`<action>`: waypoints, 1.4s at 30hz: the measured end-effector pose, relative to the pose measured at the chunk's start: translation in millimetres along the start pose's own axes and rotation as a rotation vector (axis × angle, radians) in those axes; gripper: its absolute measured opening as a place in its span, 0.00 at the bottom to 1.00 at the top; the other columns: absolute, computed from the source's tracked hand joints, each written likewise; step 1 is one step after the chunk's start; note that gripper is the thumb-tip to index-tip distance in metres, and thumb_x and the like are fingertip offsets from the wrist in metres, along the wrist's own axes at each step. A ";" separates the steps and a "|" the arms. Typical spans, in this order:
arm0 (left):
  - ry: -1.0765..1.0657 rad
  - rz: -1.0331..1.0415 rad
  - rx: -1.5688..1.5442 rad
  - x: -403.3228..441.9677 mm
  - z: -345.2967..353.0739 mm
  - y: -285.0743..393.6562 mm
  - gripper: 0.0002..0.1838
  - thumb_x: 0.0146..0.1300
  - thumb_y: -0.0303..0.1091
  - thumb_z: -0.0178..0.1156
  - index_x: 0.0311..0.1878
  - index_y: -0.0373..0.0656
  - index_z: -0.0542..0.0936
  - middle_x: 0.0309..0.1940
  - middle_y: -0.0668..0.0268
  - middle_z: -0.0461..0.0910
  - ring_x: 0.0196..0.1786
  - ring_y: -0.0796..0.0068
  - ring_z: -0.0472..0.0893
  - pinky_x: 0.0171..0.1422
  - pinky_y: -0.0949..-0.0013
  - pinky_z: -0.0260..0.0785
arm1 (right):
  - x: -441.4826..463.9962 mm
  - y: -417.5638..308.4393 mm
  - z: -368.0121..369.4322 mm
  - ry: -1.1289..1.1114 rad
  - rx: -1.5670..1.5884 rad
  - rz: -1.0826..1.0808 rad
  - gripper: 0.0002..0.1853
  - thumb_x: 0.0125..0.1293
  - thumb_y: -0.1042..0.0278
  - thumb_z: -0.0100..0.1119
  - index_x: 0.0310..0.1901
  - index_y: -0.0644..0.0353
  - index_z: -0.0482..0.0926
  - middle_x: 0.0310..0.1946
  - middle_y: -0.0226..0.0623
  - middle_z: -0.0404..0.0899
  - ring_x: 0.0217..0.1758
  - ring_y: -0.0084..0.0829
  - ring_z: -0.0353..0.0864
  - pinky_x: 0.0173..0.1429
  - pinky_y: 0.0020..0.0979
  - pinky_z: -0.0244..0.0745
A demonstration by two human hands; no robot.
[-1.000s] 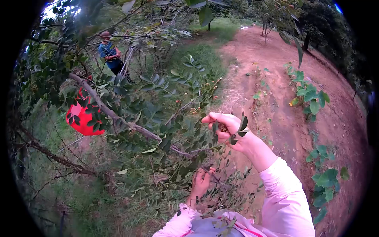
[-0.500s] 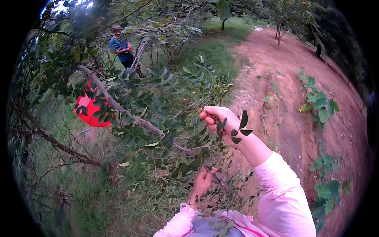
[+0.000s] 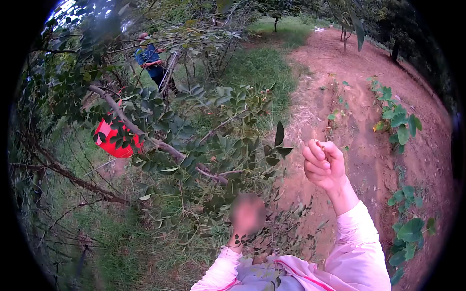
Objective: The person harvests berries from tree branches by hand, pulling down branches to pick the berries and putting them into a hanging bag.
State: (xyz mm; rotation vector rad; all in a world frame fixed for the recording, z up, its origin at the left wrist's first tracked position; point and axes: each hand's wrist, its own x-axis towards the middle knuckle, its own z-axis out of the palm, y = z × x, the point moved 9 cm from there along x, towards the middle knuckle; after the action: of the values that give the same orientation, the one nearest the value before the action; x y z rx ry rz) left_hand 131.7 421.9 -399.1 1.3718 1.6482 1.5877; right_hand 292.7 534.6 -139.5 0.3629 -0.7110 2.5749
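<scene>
My right hand (image 3: 324, 165) is raised to the right of the leafy branch, apart from it. Its fingers are curled, with something small and brownish pinched at the fingertips, too small to name. My left hand (image 3: 247, 213) is low in front of my chest, among the leaves at the branch's lower end; it is blurred, so its fingers cannot be made out. The grey-brown branch (image 3: 167, 148) slants down from upper left towards my left hand. Small reddish-yellow buds or fruits (image 3: 264, 92) sit on twigs above its leaves.
A red bag-like object (image 3: 116, 140) hangs behind the leaves at left. A person in a blue top (image 3: 149, 60) stands farther back. Bare thorny-looking twigs (image 3: 80, 182) spread at lower left. Broad-leaved plants (image 3: 410, 230) line the reddish dirt ground (image 3: 357, 179) at right.
My right hand has pulled away from the twigs to the right, its palm side now turned more into view. The branch has shifted slightly left. My left hand stays low and has become blurred.
</scene>
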 end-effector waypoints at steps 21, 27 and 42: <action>0.076 -0.057 0.116 -19.3 -24.0 41.1 0.10 0.69 0.37 0.57 0.42 0.39 0.79 0.37 0.61 0.82 0.39 0.65 0.83 0.49 0.62 0.76 | 81.6 -51.7 -75.4 0.439 -0.797 -0.130 0.16 0.74 0.58 0.56 0.52 0.62 0.79 0.20 0.15 0.63 0.17 0.08 0.54 0.19 0.17 0.46; 0.135 -0.003 0.225 -22.4 -25.8 57.8 0.14 0.75 0.37 0.52 0.41 0.34 0.78 0.34 0.60 0.81 0.36 0.66 0.84 0.47 0.64 0.76 | 99.7 -38.4 -78.9 0.312 -1.080 0.066 0.17 0.68 0.56 0.62 0.52 0.59 0.80 0.25 0.19 0.70 0.23 0.13 0.61 0.26 0.22 0.58; 0.133 -0.087 -0.013 -15.3 -18.9 57.3 0.12 0.75 0.35 0.53 0.43 0.34 0.77 0.36 0.60 0.80 0.38 0.66 0.84 0.48 0.65 0.76 | 72.1 -42.6 -29.9 0.070 -2.083 -0.800 0.06 0.65 0.73 0.58 0.40 0.64 0.73 0.26 0.43 0.76 0.30 0.46 0.80 0.33 0.42 0.75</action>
State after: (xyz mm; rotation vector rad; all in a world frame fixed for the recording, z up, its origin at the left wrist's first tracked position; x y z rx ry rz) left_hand 140.3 390.1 -346.3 1.1929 1.7462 1.6676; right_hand 246.7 608.3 -120.6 -0.1706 -2.0319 0.3023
